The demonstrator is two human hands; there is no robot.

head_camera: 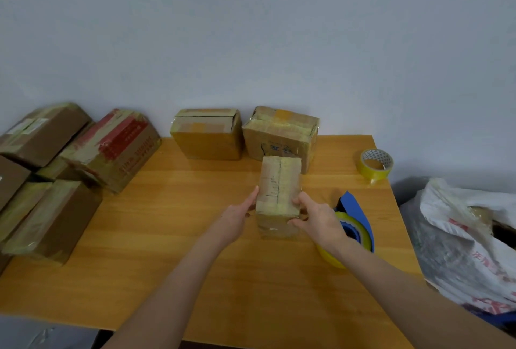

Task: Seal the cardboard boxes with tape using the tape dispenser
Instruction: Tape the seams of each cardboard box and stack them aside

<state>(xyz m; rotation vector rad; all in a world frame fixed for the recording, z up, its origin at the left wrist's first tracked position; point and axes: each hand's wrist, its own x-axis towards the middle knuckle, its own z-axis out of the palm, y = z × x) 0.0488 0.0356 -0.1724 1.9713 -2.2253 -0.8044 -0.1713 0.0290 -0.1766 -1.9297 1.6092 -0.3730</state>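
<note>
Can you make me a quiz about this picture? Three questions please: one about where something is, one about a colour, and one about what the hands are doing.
1. Where is the loose tape roll?
A. Near the table's far right corner
B. On top of a box
C. On the floor

2. What colour is the dispenser's frame?
A. Red
B. Blue
C. Green

3. What are the left hand and right hand doing?
A. Lying flat on the table
B. Both touching the small box
C. Lifting the dispenser

Answers:
1 A: the tape roll sits alone by that corner.
2 B: the frame is blue and its tape is yellow.
3 B: the left hand presses the small box's left side, and the right hand curls round its right corner.
</note>
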